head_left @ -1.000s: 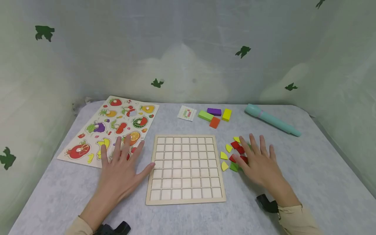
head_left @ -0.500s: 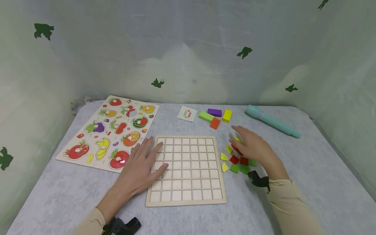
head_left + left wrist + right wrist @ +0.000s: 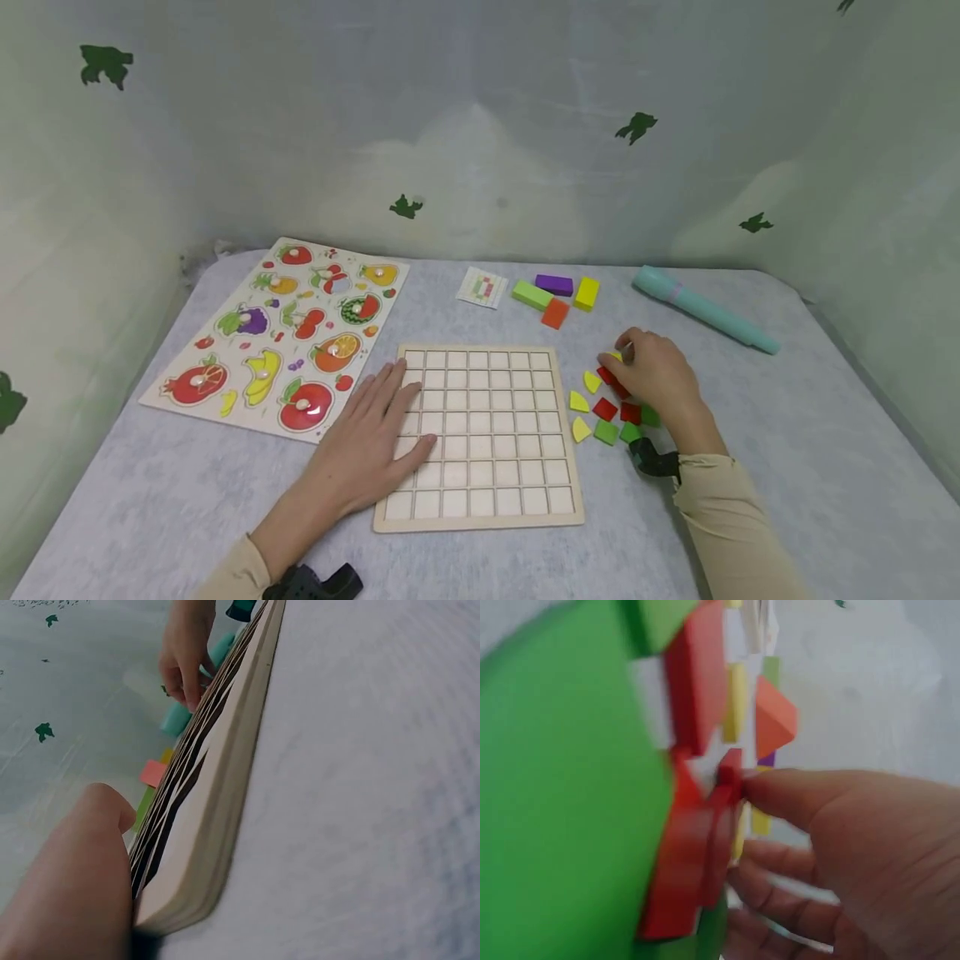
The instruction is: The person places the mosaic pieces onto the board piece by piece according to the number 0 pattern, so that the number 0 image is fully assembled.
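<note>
My left hand [image 3: 360, 450] lies palm down with straight fingers over the left edge of a pale wooden grid board [image 3: 480, 523]. At the far end of a loose pile, my right hand [image 3: 660, 375] has its fingers curled, with a yellow quarter-circle piece [image 3: 617, 356] between thumb and fingers. In the right wrist view, the thumb [image 3: 787, 791] is close to red square pieces [image 3: 697, 682], and part of the yellow piece shows behind them. Other yellow quarter-circles [image 3: 578, 402], red squares [image 3: 604, 409] and green squares [image 3: 606, 432] lie between the board and my right arm.
A fruit puzzle board [image 3: 247, 417] lies at the left. Behind the grid are a small printed card [image 3: 482, 287] and green [image 3: 532, 294], purple [image 3: 554, 285], orange [image 3: 555, 313] and yellow blocks [image 3: 587, 294]. A teal cylinder [image 3: 705, 310] lies back right.
My left hand has moved right from above the fruit puzzle onto the grid board's edge. My right hand has left its spread pose over the pile, moved to its far end and curled its fingers.
</note>
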{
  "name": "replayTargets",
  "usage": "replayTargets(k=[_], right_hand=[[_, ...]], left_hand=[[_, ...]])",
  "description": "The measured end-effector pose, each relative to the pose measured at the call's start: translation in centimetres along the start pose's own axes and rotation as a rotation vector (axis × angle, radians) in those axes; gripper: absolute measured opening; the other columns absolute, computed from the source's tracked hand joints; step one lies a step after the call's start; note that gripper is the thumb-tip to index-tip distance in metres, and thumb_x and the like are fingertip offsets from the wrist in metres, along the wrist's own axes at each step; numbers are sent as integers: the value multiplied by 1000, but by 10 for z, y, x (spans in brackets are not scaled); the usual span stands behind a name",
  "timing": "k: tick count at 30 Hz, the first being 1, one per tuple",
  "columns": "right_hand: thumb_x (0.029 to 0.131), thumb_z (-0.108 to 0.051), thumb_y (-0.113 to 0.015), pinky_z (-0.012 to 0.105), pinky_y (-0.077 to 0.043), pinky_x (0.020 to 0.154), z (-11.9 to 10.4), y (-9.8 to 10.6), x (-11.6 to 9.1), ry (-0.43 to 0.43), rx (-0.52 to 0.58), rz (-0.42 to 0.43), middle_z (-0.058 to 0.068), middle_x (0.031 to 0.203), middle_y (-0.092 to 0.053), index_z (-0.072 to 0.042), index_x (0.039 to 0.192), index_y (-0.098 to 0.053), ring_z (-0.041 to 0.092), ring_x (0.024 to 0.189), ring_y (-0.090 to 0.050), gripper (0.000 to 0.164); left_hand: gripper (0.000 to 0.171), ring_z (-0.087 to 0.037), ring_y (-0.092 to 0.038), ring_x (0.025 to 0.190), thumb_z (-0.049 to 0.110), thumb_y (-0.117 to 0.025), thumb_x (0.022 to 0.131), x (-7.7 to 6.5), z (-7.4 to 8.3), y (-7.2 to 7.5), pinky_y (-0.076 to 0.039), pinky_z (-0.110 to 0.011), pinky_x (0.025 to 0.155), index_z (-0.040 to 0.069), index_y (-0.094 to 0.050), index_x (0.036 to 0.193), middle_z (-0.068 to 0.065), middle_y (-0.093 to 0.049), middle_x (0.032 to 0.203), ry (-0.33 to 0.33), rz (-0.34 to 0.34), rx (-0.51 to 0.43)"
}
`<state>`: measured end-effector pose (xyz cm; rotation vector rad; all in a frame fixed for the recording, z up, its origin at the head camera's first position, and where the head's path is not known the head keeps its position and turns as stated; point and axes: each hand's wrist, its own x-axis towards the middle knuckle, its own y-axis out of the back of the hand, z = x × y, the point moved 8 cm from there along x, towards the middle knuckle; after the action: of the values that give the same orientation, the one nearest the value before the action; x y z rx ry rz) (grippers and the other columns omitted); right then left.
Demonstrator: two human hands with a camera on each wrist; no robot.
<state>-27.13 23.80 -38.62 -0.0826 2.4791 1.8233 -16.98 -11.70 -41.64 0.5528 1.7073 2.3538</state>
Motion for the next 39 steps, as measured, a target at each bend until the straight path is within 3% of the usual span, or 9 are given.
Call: replayTargets(k=[8,12,19,28,35,39], right_hand=[[97,-30,-71,46,-57,84,-8,-2,1,19,31,-23,16,113,-69,-6,122,-68,31,96,-60,34],[99,-29,-68,46,-58,84,-11,-3,2,47,57,-57,15,116,-69,-8,125,-68,31,99,-61,33],[100,-21,-64,37,-58,77,-10,-7,2,100,95,-116,11,107,-70,-9,128,-68,26,91,-60,30],[99,-19,-68,51,-56,93,-24,-8,3,193,94,-44,14,120,-68,-7,126,-71,31,103,-60,30],[97,-31,-72,38,-55,75,-36,-13,-1,253,79,-72,9,110,-68,-10,133,-67,24,89,-58,42],[97,-27,-72,35,-53,73,-37,-15,-3,278,99,-97,7,107,-68,-11,134,-67,21,86,-57,41]], left_hand=[[67,-34,-23,157,53,-59,97,2,1,2,-17,-50,129,2,-55,140,-19,-29,168,-11,21,-37],[69,-33,-22,158,54,-58,97,2,0,1,-16,-49,130,3,-52,144,-18,-28,168,-3,5,-19],[73,-32,-19,159,55,-56,98,2,-2,-2,-14,-48,130,5,-47,151,-16,-24,170,3,-27,4],[73,-32,-19,159,55,-54,99,1,-3,0,-14,-48,130,4,-46,151,-16,-24,170,3,-24,-1],[71,-32,-19,159,55,-53,100,1,-2,0,-15,-49,129,5,-47,151,-16,-24,170,-3,-18,-4],[71,-32,-17,159,55,-53,100,1,-2,-2,-13,-48,130,6,-46,151,-15,-23,171,0,-32,-7]])
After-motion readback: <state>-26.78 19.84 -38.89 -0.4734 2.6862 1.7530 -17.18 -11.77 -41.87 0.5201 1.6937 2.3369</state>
